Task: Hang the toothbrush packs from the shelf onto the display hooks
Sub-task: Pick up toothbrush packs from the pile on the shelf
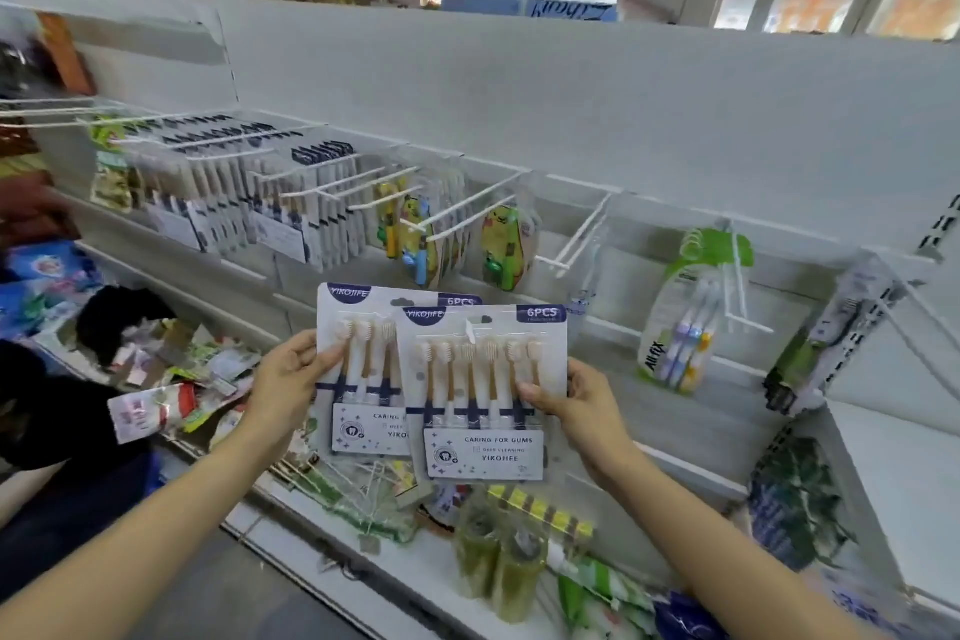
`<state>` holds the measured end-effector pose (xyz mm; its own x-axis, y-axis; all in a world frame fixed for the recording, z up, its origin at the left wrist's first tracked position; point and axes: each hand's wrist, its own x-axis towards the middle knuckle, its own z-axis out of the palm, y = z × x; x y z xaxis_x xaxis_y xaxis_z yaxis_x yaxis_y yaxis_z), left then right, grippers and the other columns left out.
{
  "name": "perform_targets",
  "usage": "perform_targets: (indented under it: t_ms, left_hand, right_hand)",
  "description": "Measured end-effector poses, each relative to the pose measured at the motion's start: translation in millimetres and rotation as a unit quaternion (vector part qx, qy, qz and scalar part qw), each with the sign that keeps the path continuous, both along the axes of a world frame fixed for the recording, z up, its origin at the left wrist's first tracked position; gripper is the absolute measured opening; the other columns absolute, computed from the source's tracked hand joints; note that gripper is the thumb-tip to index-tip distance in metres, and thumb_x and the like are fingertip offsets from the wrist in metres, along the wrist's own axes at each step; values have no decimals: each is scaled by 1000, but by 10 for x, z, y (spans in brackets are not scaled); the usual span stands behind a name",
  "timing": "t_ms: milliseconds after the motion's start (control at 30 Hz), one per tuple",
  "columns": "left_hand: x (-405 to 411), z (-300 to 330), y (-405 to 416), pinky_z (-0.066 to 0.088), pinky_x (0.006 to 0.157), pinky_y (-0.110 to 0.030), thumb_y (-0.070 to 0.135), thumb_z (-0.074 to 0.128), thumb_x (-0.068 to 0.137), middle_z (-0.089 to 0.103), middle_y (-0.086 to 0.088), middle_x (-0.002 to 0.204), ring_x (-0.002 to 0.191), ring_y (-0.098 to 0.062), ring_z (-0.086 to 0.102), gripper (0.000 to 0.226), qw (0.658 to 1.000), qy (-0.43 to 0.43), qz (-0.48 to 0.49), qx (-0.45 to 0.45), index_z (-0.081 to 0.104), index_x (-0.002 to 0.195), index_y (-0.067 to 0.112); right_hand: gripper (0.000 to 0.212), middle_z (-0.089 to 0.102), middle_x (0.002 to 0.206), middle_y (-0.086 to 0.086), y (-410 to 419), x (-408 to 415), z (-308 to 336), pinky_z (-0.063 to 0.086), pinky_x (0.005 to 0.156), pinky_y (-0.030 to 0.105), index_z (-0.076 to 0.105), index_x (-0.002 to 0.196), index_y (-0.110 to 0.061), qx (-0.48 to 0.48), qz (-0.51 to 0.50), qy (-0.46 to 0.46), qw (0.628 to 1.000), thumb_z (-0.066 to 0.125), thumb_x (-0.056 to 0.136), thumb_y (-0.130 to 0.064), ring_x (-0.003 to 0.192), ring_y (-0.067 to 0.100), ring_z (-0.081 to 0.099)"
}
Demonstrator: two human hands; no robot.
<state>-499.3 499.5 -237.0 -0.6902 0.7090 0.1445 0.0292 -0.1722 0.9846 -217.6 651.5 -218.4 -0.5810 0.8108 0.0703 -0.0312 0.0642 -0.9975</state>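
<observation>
forearms, two, bare, reaching up from the lower edge. left hand (291, 379): thumb on front, fingers behind, pinching rear toothbrush pack (363, 369) at its left edge. right hand (576, 405): pinching front toothbrush pack (478, 390) at its right edge; packs overlap, held upright below the hook row. empty double hook (576, 244): up and right, nearest free peg. advice: handle one pack at a time, level its hang hole (470, 330) with the hook tip, slide straight back. loose stock on shelf (363, 577) below.
</observation>
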Motion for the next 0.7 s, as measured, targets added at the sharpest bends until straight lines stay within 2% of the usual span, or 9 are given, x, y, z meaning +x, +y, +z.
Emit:
perform_targets:
  t_ms: [100, 233, 300, 367, 467, 500, 633, 700]
  left_hand:
    - [-467, 42, -41, 60, 69, -29, 11, 59, 95, 78, -3, 98, 88, -18, 73, 19, 1000, 7, -19, -3, 70, 108, 19]
    - [-1212, 99, -129, 54, 91, -49, 14, 60, 95, 75, -12, 108, 101, -32, 70, 22, 999, 0, -43, -14, 68, 116, 12]
    - [-1582, 110, -154, 51, 96, -53, 15, 60, 96, 73, -16, 112, 106, -35, 68, 25, 999, -10, -43, -14, 66, 120, 9]
    - [-1920, 138, -153, 52, 94, -52, 14, 59, 96, 73, -17, 111, 102, -33, 69, 23, 999, -11, -39, -15, 65, 119, 10]
    - [-2316, 211, -118, 57, 81, -37, 9, 57, 97, 75, -4, 103, 87, -17, 71, 19, 999, 1, -40, -16, 66, 111, 16]
    - [-2429, 217, -99, 57, 81, -34, 7, 56, 97, 74, -2, 102, 87, -16, 70, 21, 999, 0, -43, -16, 65, 114, 14]
    - [-2886, 151, 38, 56, 86, -39, 7, 56, 96, 74, -6, 109, 97, -23, 70, 28, 998, -4, -60, -20, 62, 123, 13]
    - [-3062, 130, 130, 60, 77, -29, 6, 57, 95, 75, -3, 106, 92, -16, 72, 27, 998, -1, -61, -21, 64, 120, 15]
  right_hand:
    - [23, 78, 98, 6, -143, -414, -6, 60, 80, 33, 70, 104, -11, 5, -29, 1, 1000, 69, 86, 3, 92, 22, 74]
    - [23, 78, 99, 7, -349, -1009, 18, 59, 85, 39, 70, 103, -13, -11, -58, 17, 998, 68, 87, 2, 94, 26, 74]
    - [24, 78, 99, 7, -443, -1307, 38, 59, 84, 40, 71, 102, -16, -18, -70, 23, 997, 68, 87, 2, 94, 25, 74]
    - [27, 78, 102, 5, -519, -1597, 52, 59, 84, 39, 70, 105, -18, -16, -79, 25, 996, 68, 87, 2, 96, 23, 74]
    - [28, 77, 105, 6, -576, -1965, 26, 59, 84, 38, 69, 110, -15, -22, -95, 32, 995, 69, 86, 1, 98, 24, 73]
    - [28, 77, 105, 6, -585, -2069, 21, 59, 83, 37, 69, 110, -15, -29, -96, 33, 994, 69, 86, 0, 98, 24, 73]
    - [26, 78, 102, 6, -538, -2431, 25, 59, 76, 30, 68, 109, -14, -42, -97, 21, 994, 68, 87, 0, 97, 24, 74]
    - [26, 78, 102, 6, -472, -2575, 17, 59, 80, 34, 68, 110, -12, -38, -98, 18, 994, 69, 87, -1, 97, 25, 74]
